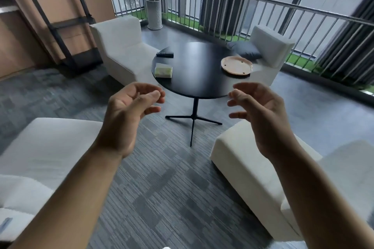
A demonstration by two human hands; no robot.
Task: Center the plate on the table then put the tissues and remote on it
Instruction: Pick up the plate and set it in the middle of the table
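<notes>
My left hand (129,111) and right hand (261,115) hover in front of me, palms turned inward, fingers loosely curled and spread, holding nothing. Beyond them stands the round black tabletop (198,70). The plate (236,65) lies near its right edge, past my right hand. The tissues (163,70) sit near the left edge, past my left hand, with the remote (165,54) just behind them. None touch my hands.

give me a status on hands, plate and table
Left hand and right hand open, empty. Round pink plate off-centre on black round table. Nothing blocking.
</notes>
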